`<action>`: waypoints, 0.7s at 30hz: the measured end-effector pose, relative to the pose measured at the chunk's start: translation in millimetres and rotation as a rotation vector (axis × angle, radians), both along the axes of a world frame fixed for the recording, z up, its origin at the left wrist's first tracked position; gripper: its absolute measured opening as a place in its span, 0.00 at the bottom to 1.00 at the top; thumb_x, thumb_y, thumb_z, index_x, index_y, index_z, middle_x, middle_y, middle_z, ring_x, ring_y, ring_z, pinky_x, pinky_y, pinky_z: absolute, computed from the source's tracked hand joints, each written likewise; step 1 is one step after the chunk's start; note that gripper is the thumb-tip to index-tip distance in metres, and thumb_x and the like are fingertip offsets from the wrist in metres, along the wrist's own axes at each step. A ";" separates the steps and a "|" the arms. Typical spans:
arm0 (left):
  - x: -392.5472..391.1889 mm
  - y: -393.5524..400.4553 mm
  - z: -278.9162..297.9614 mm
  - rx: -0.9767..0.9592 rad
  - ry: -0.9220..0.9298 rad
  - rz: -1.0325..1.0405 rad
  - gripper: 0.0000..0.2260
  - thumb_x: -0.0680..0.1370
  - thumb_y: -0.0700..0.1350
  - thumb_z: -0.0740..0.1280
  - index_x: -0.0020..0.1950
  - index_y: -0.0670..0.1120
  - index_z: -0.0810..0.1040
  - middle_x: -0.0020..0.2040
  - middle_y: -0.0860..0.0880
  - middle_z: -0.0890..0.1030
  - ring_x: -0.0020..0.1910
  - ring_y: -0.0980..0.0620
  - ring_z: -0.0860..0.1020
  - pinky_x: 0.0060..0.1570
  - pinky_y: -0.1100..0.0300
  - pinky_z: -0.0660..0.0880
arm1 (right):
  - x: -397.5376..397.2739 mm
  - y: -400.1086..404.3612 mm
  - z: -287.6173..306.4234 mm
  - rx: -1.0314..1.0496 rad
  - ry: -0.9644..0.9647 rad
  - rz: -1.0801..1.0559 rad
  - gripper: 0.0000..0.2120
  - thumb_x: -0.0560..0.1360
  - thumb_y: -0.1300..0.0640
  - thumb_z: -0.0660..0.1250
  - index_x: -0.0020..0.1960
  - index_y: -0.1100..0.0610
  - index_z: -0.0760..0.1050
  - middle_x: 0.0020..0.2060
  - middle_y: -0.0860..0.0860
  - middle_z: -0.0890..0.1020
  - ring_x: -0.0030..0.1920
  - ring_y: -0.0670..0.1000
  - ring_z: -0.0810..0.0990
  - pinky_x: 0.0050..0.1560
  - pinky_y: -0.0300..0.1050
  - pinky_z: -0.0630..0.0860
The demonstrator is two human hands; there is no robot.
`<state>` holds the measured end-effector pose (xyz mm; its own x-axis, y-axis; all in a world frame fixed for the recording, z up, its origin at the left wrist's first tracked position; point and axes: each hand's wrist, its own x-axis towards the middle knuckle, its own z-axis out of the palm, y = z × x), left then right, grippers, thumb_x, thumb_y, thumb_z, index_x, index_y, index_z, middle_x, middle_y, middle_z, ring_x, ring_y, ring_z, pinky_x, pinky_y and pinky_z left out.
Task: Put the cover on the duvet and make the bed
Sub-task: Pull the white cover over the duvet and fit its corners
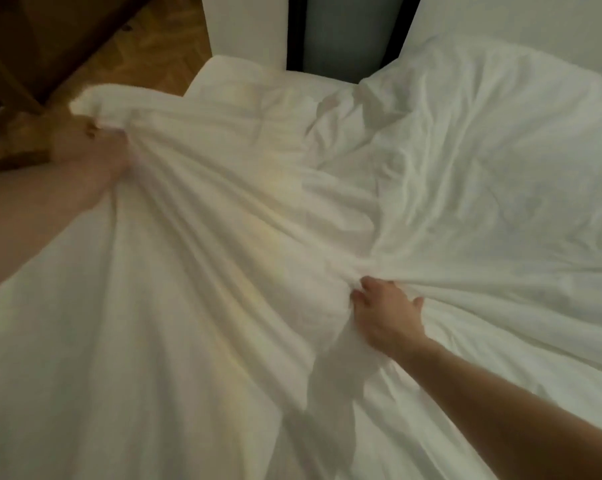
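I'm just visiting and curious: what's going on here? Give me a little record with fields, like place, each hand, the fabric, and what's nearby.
place: a bed covered in white bedding
left hand: left hand grips a bunched corner of the white duvet cover near the bed's left edge
right hand: right hand clutches a gathered fold near the middle
fabric: pulled taut between the hands, with folds fanning out from each grip
nearby: wooden floor and dark wooden furniture at upper left
unclear: whether the duvet is inside the cover
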<state>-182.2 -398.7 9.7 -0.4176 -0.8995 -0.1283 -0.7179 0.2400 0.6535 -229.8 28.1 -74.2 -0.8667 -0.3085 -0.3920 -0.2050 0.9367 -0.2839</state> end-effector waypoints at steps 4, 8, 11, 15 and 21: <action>-7.1 43.5 -53.8 0.021 -0.416 -0.258 0.47 0.76 0.64 0.68 0.83 0.50 0.42 0.83 0.48 0.39 0.81 0.38 0.51 0.76 0.42 0.58 | -15.7 -14.6 6.9 0.013 -0.120 0.127 0.21 0.74 0.47 0.65 0.66 0.46 0.73 0.70 0.46 0.71 0.71 0.56 0.71 0.72 0.63 0.64; -33.0 87.8 -108.9 0.114 -0.501 -0.423 0.58 0.66 0.80 0.60 0.83 0.48 0.41 0.83 0.46 0.41 0.82 0.43 0.44 0.79 0.43 0.46 | -65.7 -45.7 47.8 -0.405 0.426 0.124 0.37 0.71 0.54 0.70 0.78 0.52 0.61 0.77 0.53 0.60 0.75 0.59 0.63 0.75 0.54 0.64; -47.3 79.2 -142.0 0.150 -0.637 -0.502 0.70 0.49 0.89 0.46 0.82 0.52 0.36 0.83 0.48 0.37 0.81 0.44 0.36 0.77 0.37 0.37 | -132.7 -63.8 62.4 -0.229 0.449 0.091 0.42 0.75 0.42 0.69 0.82 0.44 0.49 0.82 0.49 0.48 0.81 0.59 0.48 0.78 0.65 0.55; -63.4 64.1 -181.4 0.167 -0.678 -0.490 0.68 0.48 0.90 0.45 0.78 0.57 0.26 0.78 0.55 0.26 0.78 0.41 0.29 0.71 0.28 0.36 | -195.8 -71.9 10.8 0.057 0.112 0.094 0.48 0.72 0.26 0.63 0.82 0.41 0.43 0.82 0.44 0.40 0.82 0.58 0.39 0.75 0.74 0.52; -85.0 88.0 -206.7 0.065 -0.554 -0.338 0.58 0.62 0.85 0.44 0.77 0.51 0.23 0.78 0.52 0.25 0.77 0.34 0.29 0.70 0.25 0.36 | -213.3 -95.5 -64.7 0.203 -0.035 0.069 0.50 0.70 0.20 0.53 0.81 0.38 0.35 0.80 0.41 0.33 0.80 0.56 0.31 0.74 0.77 0.43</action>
<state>-267.2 -310.7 -197.0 -0.5324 -0.7132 -0.4561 -0.8446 0.4841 0.2289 -443.0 -67.5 -138.8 -0.8309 -0.2783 -0.4818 -0.2641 0.9594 -0.0986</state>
